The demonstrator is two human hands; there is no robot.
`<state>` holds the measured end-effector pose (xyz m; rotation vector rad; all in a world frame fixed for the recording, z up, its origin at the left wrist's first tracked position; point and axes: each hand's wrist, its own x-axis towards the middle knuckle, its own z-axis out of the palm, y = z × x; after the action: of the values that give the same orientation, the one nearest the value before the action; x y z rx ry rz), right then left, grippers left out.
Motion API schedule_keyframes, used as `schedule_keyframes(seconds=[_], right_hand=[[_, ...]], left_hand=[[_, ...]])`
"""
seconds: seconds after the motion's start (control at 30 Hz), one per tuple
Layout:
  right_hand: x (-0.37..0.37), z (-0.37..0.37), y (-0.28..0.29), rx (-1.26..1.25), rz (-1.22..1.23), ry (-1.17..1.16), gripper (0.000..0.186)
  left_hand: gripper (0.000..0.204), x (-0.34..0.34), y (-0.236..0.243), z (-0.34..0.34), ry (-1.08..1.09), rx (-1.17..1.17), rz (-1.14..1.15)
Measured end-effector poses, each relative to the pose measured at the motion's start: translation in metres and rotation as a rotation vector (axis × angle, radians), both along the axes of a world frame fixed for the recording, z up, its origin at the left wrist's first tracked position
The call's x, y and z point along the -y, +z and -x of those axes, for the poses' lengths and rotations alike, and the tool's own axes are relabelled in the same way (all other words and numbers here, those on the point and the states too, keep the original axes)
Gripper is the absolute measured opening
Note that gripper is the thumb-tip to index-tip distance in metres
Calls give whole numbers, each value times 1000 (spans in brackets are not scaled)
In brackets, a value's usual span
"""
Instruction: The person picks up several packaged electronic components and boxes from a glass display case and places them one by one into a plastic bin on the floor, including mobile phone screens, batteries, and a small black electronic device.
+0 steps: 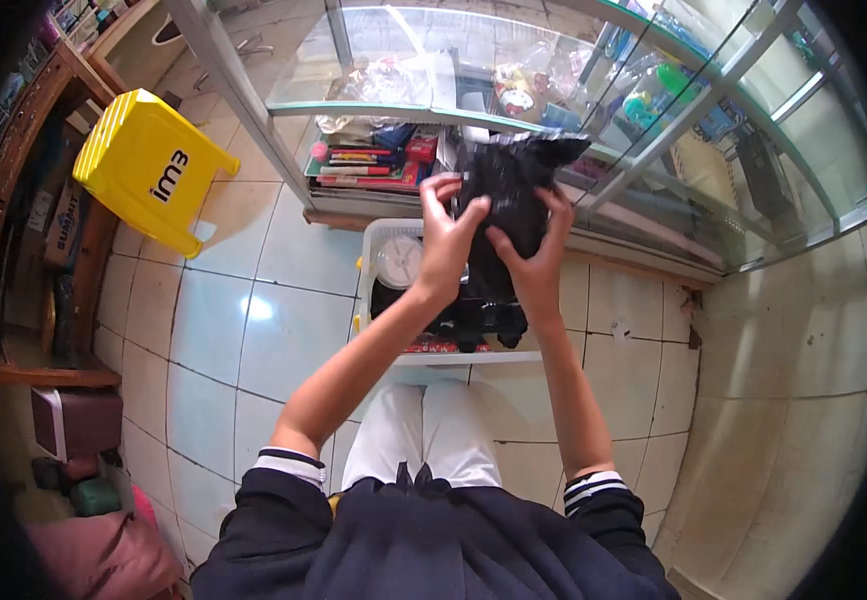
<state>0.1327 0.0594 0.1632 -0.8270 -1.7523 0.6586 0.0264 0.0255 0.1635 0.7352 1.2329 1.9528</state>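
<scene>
Both hands grip a black plastic bag (pixel 507 195) in front of the glass case, above a white plastic bin. My left hand (pixel 446 240) is closed on the bag's left side, its thumb lying on the front. On the right side, my right hand (pixel 539 245) holds the bag between thumb and fingers. The bag's crumpled top sticks out to the upper right, and what is inside cannot be seen. Below sits the white bin (pixel 365 300), holding a round clear-lidded container (pixel 398 262) and some black items (pixel 469 325) partly covered by the bag.
A glass display case (pixel 364 107) with metal frames stands ahead, stocked with boxes and packets. A yellow plastic stool (pixel 154 170) is on the tiled floor (pixel 214 330) at left, beside a wooden cabinet (pixel 49 378). A pale wall (pixel 779 420) rises at right.
</scene>
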Motion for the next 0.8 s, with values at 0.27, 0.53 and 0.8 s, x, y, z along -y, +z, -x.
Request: schedule_keyframes(seconds=[0.27,0.53,0.8], right_hand=[[7,-24,-91,138,259,-22,52],[-4,-22,-146,132,369,31,51],[-3,-40,-144,325,350,46,57]], left_hand=[[48,12,-95,-23,-28,-165,417],[63,8,-119,-24,-73,-253,527],[79,31,-96,-33,-173,-345,580]])
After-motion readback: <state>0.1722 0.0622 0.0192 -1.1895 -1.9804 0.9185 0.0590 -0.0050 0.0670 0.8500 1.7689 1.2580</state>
